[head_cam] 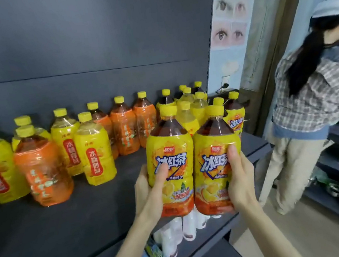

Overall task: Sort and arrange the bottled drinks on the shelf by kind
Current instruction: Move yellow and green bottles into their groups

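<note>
The left hand grips a yellow-capped plastic tea bottle filled with dark drink and wrapped in a yellow label with blue-and-white lettering. Its thumb presses on the label front and the palm wraps the bottle's left side. The right hand holds a second matching tea bottle in the same way, thumb on the front and palm round the right side. The two bottles stand upright, side by side and touching, at the front edge of the dark grey shelf, near its right end.

Just behind them a third tea bottle of that kind stands on the board, beside a tight cluster of pale yellow-labelled bottles. Further left, towards the back, are two orange-labelled bottles of brown drink. Then come yellow-labelled bottles with a red vertical panel, and one more orange-labelled bottle nearer the front.

White bottles show on the lower shelf beneath the held pair. At the right, a person in a checked shirt stands facing another rack.
</note>
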